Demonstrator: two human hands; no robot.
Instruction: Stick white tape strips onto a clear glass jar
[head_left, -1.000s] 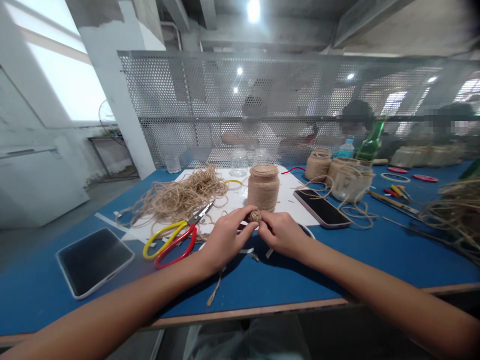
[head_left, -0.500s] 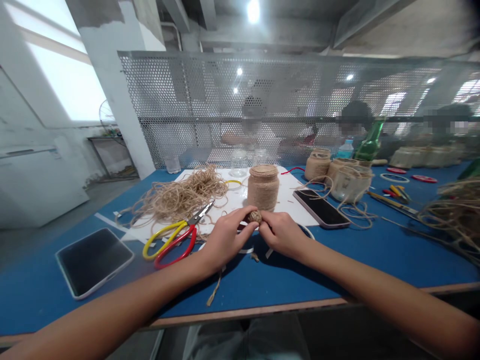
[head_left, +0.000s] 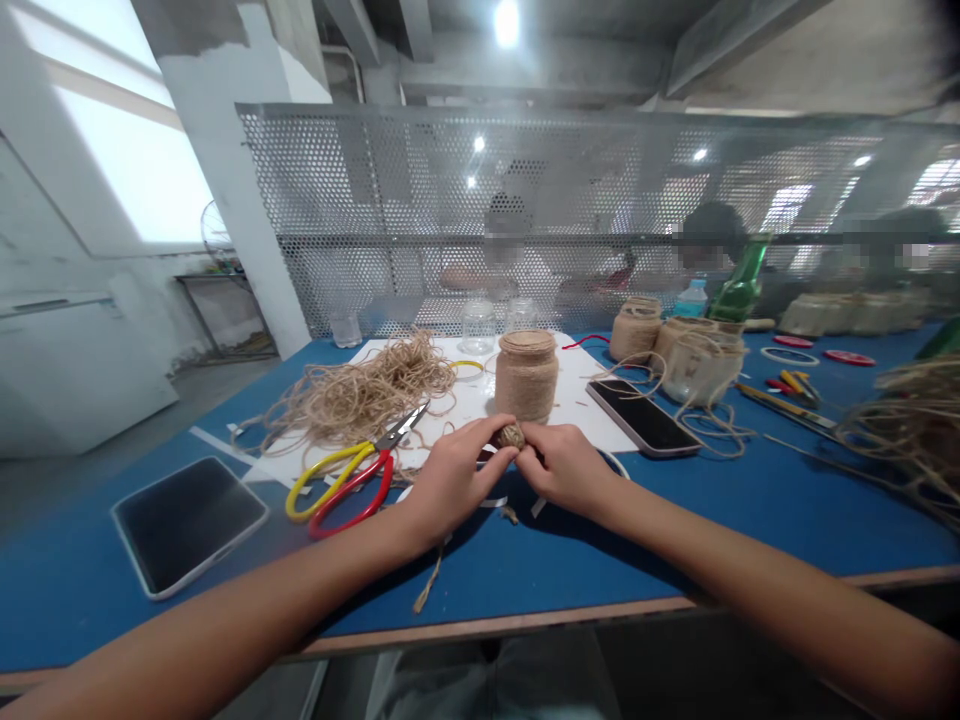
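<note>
My left hand [head_left: 450, 480] and my right hand [head_left: 564, 465] meet over the blue table [head_left: 675, 530], both pinching a small twine-wrapped piece [head_left: 511, 435] between their fingertips. A loose end of twine [head_left: 429, 588] trails from under my left hand toward the table's front edge. Just behind the hands stands a jar wrapped in twine [head_left: 526, 374] on a white sheet [head_left: 585, 400]. Scissors with yellow and red handles [head_left: 352, 470] lie to the left of my left hand.
A heap of loose twine [head_left: 360, 390] lies at the back left. A tablet [head_left: 189, 520] sits near the left front, a phone [head_left: 643, 416] right of the jar. More wrapped jars [head_left: 679, 350], a green bottle [head_left: 742, 285], glass jars [head_left: 480, 322] and more twine [head_left: 915, 420] stand further off. People sit behind the perforated screen [head_left: 570, 200].
Nothing much: both hands stay pinched on the small wrapped piece, with only slight finger shifts.
</note>
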